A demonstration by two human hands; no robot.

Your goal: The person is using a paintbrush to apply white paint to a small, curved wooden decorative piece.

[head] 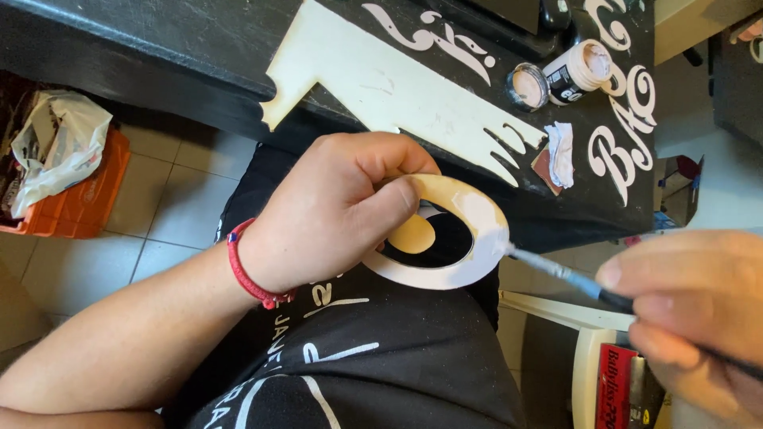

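- Crate (79, 202), orange, on the tiled floor at 9 o'clock; a plastic bag (56, 143) lies on it.
- Left hand (330, 214), red cord at the wrist: grip closed on the ring (469, 238), thumb on the top face at the ring's 10 o'clock, fingers under it.
- Ring: flat cut-out with a wide hole, pale, held in the air over the lap, just below the edge of the surface (199, 48). It looks thin, stiff and light; the narrow band would likely snap if bent. The fresh coat looks wet, so the bare edge by the thumb seems the safest hold.
- Brush (556, 274): tip touching the ring's rim at 3 o'clock.
- Cut-out (381, 87), large, cream, flat on the black surface at 12 o'clock.
- Paint jar (579, 70) and its lid (528, 86), open, at 1 o'clock; a rag (559, 155) lies below them.
- Right hand (691, 310): grip closed on the brush handle, at 4 o'clock.
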